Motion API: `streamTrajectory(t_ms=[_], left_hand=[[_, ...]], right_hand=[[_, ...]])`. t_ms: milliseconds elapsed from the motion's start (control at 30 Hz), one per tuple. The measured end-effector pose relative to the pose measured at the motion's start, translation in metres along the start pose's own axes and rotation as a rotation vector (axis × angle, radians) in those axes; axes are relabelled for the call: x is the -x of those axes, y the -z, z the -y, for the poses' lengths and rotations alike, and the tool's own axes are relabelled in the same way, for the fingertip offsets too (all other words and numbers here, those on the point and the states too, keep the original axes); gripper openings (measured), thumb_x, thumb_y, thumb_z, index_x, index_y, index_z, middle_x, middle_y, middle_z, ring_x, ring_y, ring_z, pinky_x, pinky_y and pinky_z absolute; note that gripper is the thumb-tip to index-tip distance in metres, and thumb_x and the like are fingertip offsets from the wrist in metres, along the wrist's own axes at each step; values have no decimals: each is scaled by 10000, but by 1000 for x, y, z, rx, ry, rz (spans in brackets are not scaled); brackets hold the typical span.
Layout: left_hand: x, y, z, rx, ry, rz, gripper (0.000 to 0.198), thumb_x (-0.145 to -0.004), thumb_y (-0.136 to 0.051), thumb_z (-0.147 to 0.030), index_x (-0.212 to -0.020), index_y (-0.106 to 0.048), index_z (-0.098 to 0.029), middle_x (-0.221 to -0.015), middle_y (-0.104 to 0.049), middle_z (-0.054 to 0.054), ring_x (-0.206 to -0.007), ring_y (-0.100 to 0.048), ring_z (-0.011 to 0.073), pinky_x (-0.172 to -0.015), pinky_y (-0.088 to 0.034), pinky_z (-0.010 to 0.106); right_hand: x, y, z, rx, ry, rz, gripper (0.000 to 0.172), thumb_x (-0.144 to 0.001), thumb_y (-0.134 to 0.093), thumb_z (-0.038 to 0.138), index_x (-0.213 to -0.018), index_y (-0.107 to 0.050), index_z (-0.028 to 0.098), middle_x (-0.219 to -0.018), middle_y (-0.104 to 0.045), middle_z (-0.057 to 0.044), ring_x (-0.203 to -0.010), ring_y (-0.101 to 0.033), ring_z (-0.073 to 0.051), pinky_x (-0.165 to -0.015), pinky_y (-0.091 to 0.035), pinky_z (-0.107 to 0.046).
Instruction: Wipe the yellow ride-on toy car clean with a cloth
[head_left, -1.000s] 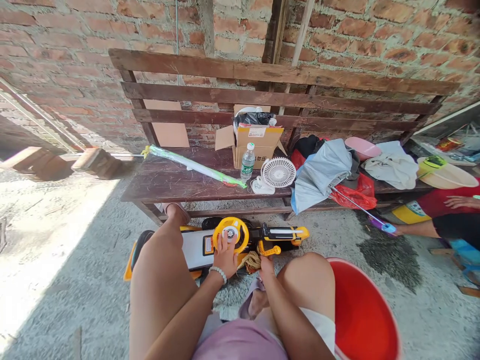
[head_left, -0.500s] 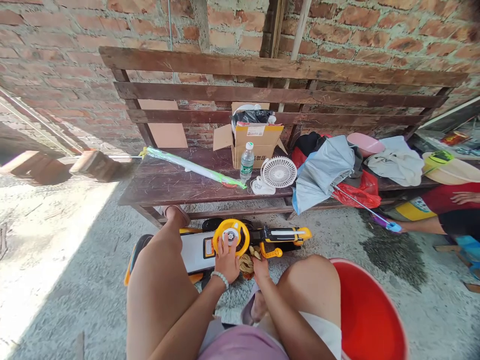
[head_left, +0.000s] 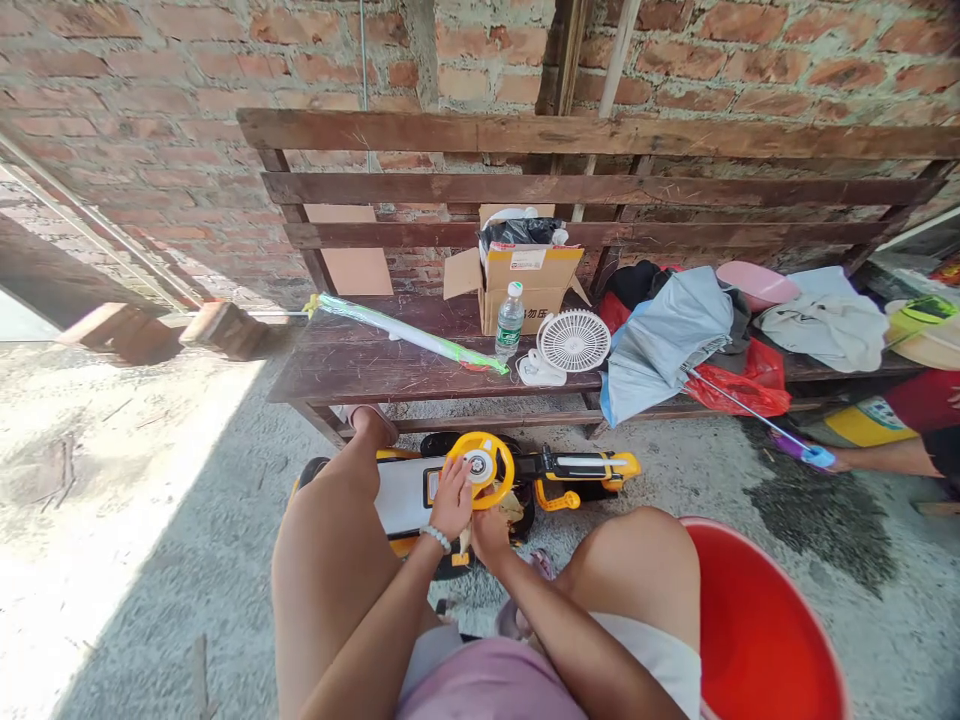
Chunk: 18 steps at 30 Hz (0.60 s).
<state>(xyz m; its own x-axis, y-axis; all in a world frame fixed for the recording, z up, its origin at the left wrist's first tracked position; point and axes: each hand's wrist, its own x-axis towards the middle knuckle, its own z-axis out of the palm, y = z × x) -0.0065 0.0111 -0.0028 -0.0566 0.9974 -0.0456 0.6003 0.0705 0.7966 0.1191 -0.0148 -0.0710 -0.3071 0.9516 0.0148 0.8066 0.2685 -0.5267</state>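
Note:
Under my hands stands a yellow, white and black toy ride-on vehicle [head_left: 401,497] with a yellow steering wheel [head_left: 504,487]. My left hand [head_left: 452,500], with a beaded bracelet at the wrist, lies over the wheel's near-left rim, fingers stretched out. Just below the wheel, my right hand [head_left: 489,532] is closed around a pale tan, crumpled bundle [head_left: 512,507]; its kind I cannot make out. A pale strip [head_left: 465,540] hangs between my hands. The right fingertips are partly hidden.
A red tub [head_left: 765,620] stands beside my right knee. Ahead, a wooden bench [head_left: 360,375] bears a carton [head_left: 536,275], a water bottle [head_left: 510,325], a white fan [head_left: 574,342] and a folded umbrella [head_left: 667,335]. Another person's hand [head_left: 836,459] is at the far right.
My right hand has moved left and up with the tan bundle, close under the wheel and beside my left hand. My left hand has shifted to the wheel's left rim. The view has turned slightly.

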Motion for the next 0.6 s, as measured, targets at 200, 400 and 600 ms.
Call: streamTrajectory(t_ms=[200,400,600], left_hand=[[6,-3,5,-68,-29,18,583,-1015,-425,-276,-1552,-625,-169,-1755,-448,118,-1694,-268,311,-1382,-267,572],[5,-2,3,-70,-55,25,573,-1006,-414,-249,-1525,-645,-181,-1731,-484,108,-1677,-305,296,-1380,-272,564],[2,-3,-2,-36,-16,-39,538,-1013,-425,-269,-1477,-685,-191,-1691,-526,127,-1664,-323,312,-1365,-308,569]], right_hand=[[-15,24,-3,128,104,163,596,-895,-514,17,-1444,-711,140,-1300,-774,-199,-1265,-706,-322,-1151,-540,-469],[4,53,-36,3,-188,112,543,-835,-602,34,-1328,-765,193,-1446,-698,-194,-1222,-725,-329,-1026,-596,-449],[29,63,-55,-352,-424,179,351,-714,-574,55,-955,-799,175,-949,-809,-105,-916,-778,-280,-876,-617,-369]])
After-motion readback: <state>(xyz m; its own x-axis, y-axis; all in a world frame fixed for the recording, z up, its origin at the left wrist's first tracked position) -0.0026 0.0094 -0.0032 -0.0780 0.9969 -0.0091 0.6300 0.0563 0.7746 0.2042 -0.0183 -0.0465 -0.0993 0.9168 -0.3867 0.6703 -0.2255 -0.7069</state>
